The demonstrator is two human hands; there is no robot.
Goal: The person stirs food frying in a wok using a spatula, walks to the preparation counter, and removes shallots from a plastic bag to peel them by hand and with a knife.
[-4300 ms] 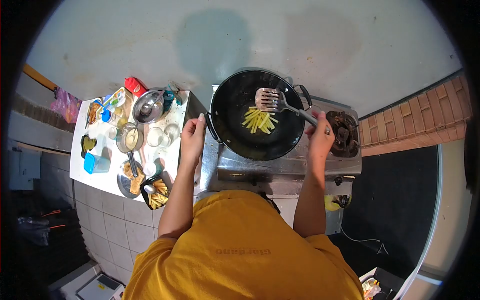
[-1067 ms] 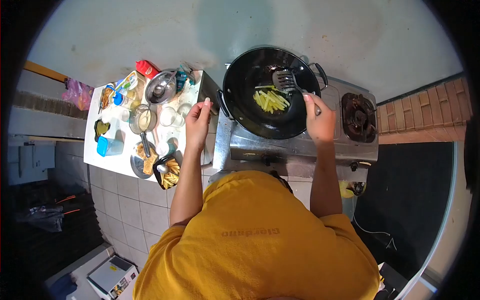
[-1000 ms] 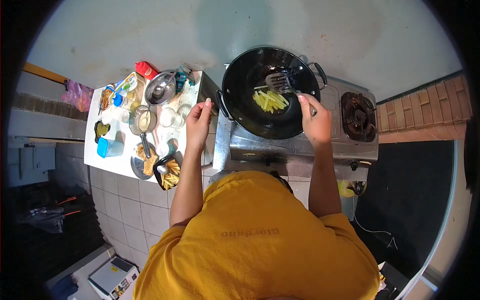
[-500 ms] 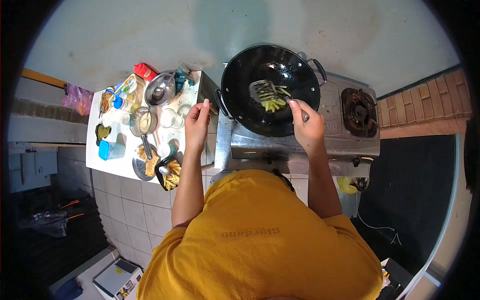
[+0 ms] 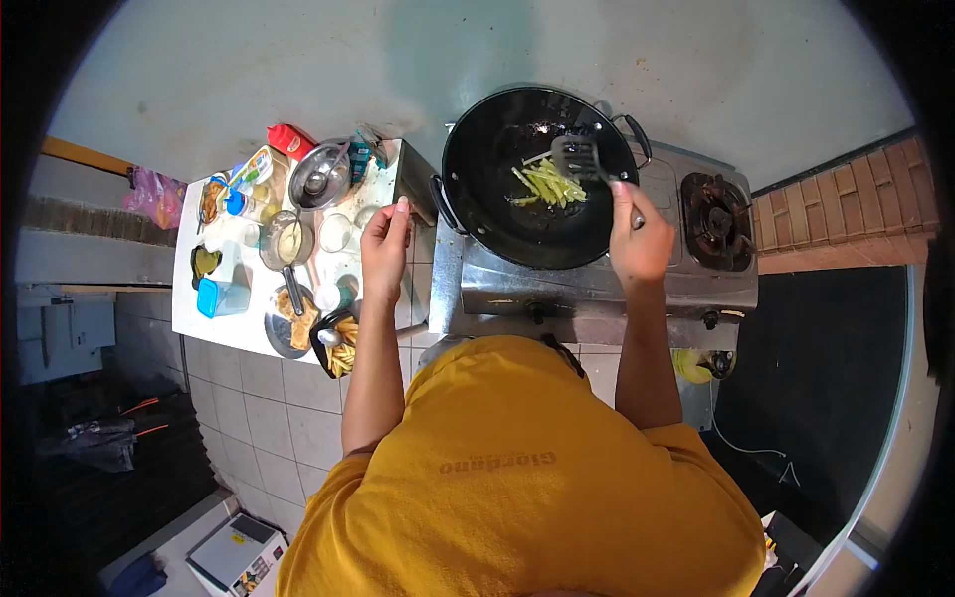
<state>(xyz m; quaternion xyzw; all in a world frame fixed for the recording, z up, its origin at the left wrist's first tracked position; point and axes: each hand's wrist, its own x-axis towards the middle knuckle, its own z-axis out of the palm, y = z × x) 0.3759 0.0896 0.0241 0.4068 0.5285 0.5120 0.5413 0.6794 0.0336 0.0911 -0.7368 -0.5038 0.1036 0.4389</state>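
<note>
My right hand (image 5: pixel 642 244) is closed round the handle of a slotted spatula (image 5: pixel 577 154). Its blade is inside the black wok (image 5: pixel 497 224), at the far right edge of a heap of pale green strips (image 5: pixel 550 185), probably cut vegetable or fries. The wok sits on the left burner of a metal gas stove (image 5: pixel 497 303). Left of the wok, my left hand (image 5: pixel 385 249) is held in the air, fingers curled in and thumb pointing up; nothing shows in it. It is close to the table's right edge.
A white table (image 5: pixel 249 336) at left bears a steel bowl (image 5: pixel 320 179), a saucepan with batter (image 5: pixel 286 242), a plate of fried pieces (image 5: pixel 288 333), a black container of fries (image 5: pixel 340 358), a red bottle (image 5: pixel 288 141) and cups. A bare burner (image 5: pixel 716 221) is at right.
The spatula and my right hand have moved right and slightly away from me. The green strips, earlier partly under the blade, now lie more exposed. My left hand has shifted slightly left.
</note>
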